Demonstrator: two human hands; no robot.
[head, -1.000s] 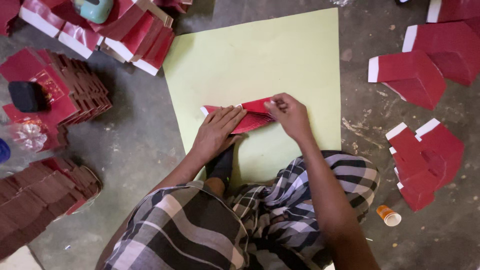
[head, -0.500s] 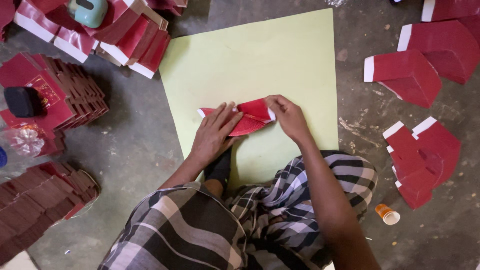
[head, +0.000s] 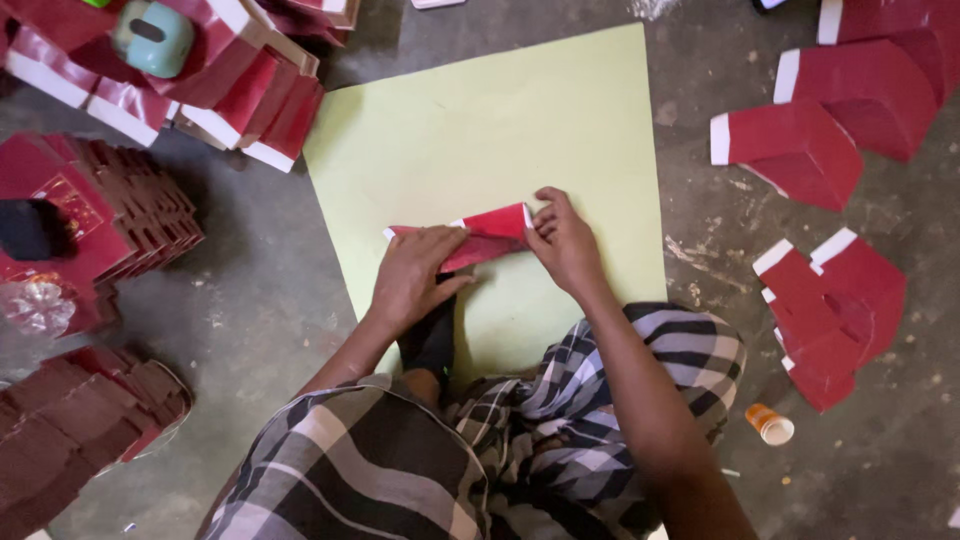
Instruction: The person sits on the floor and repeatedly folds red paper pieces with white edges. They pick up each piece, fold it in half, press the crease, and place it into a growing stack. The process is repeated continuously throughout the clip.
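My left hand (head: 412,278) presses flat on the red paper piece (head: 487,234); right hand (head: 565,243) pinches its right end. Piece's long axis runs left-right between both hands, on the green sheet (head: 520,120).

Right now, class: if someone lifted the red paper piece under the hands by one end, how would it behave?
The red paper piece is thin and folded flat, so it would probably flop and feel light. The left hand presses it down on the pale green sheet, suggesting that it springs open or slides.
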